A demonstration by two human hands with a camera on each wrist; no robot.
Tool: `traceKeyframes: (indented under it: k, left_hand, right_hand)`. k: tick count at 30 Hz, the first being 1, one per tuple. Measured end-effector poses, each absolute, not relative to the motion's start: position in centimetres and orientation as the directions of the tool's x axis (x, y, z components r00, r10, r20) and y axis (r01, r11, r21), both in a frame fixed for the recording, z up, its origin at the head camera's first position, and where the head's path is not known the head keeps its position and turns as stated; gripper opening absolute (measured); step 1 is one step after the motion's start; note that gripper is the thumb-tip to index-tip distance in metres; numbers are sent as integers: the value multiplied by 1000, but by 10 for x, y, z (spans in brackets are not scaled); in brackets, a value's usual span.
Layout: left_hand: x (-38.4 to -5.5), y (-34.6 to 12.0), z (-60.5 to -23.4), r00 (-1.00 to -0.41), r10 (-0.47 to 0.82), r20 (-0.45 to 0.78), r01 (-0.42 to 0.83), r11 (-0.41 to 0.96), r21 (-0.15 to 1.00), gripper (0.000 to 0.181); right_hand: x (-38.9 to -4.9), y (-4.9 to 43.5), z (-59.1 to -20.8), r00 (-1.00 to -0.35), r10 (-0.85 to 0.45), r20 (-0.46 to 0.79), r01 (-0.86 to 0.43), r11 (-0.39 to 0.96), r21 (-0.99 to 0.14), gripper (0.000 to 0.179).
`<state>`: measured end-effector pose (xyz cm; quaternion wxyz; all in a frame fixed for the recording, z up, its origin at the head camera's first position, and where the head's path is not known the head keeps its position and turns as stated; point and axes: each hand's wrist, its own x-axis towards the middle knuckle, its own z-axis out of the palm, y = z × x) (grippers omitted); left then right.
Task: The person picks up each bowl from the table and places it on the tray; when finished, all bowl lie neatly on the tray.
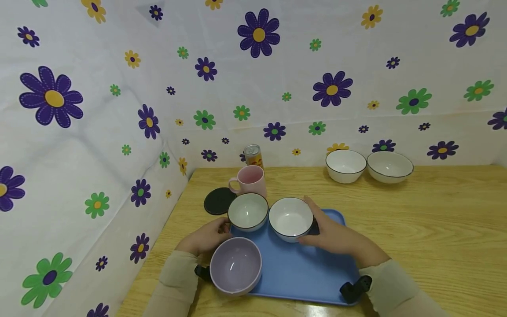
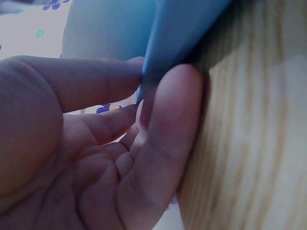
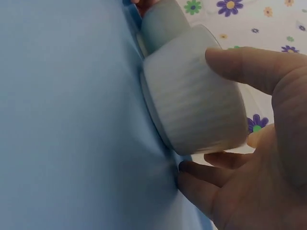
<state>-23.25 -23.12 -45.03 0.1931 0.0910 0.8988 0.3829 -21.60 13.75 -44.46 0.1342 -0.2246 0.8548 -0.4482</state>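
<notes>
Grip: your right hand (image 1: pixel 332 233) curled round white bowl (image 1: pixel 291 216), left hand (image 1: pixel 206 236) pinching blue tray (image 1: pixel 305 273) | bowl likely light, stiff, slick, chippable | hold opposite walls

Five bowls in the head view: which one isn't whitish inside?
The glossy round lavender bowl at the near-left corner of the blue rectangular tray. It's lavender inside, without a dark rim; the other four round bowls are whitish with dark rims.

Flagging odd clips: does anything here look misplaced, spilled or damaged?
The purple bowl stands out: in the head view it reaches past the left edge of the blue tray, so it looks poorly centred. Whether its base is fully on the tray is hidden. No spill or damage shows.
</notes>
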Motion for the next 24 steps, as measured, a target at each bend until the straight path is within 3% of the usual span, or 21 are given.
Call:
traceKeyframes:
  k: [6,10,17,21,24]
  left_hand:
    - [-233,-231,-450,-910,313,-273,20,689,725,42]
    - [-233,-231,-451,-908,324,-267,31,686,727,41]
    - [-234,-233,-453,-904,334,-268,46,698,715,43]
    - [-235,-233,-453,-904,332,-269,47,703,710,45]
    - [-233,-232,-450,-905,326,-275,33,697,717,46]
  right_hand:
    - [-220,155,-433,-839,-543,-34,-246,433,-867,108]
    - [-224,168,-430,-859,-512,3,-277,459,-844,90]
    - [-228,185,-423,-968,-220,121,-222,525,-822,56]
    - [-233,202,-426,-965,-2,262,-230,490,-841,48]
    - [-238,215,-435,-926,210,314,-249,285,-925,37]
